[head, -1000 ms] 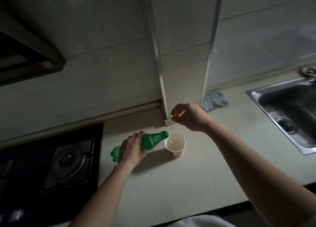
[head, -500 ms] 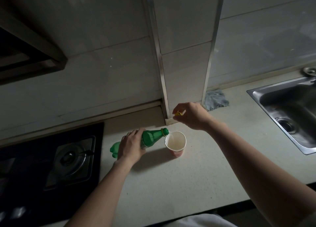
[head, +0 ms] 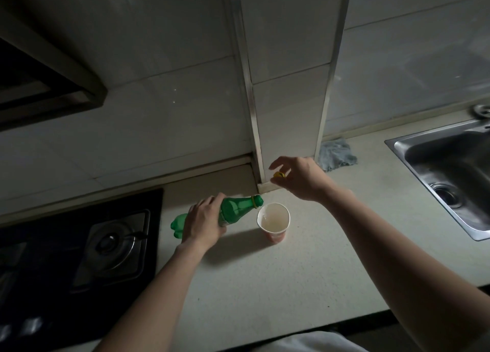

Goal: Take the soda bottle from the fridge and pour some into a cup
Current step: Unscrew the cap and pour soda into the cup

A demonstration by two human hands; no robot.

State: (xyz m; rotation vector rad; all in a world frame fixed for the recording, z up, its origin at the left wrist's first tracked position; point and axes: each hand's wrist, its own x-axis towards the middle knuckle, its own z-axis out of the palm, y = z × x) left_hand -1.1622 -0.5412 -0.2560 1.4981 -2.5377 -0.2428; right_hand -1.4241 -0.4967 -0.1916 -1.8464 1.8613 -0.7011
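Observation:
A green soda bottle (head: 233,210) lies nearly level above the counter, its uncapped mouth just left of and slightly above a paper cup (head: 273,220). My left hand (head: 202,220) grips the bottle around its middle. The cup stands upright on the pale counter (head: 305,272), white inside with a reddish outside, and holds some clear liquid. My right hand (head: 299,178) hovers behind the cup near the wall pillar, pinching the yellow bottle cap (head: 279,174) between its fingertips.
A black gas stove (head: 106,243) fills the counter's left side. A steel sink (head: 450,182) lies at the right edge. A crumpled grey cloth (head: 335,154) rests against the tiled wall behind my right hand. A range hood (head: 45,86) hangs upper left.
The bottle's neck has lifted a little and drawn back from over the cup's rim, so the pour has eased. My right hand stays in place with the cap.

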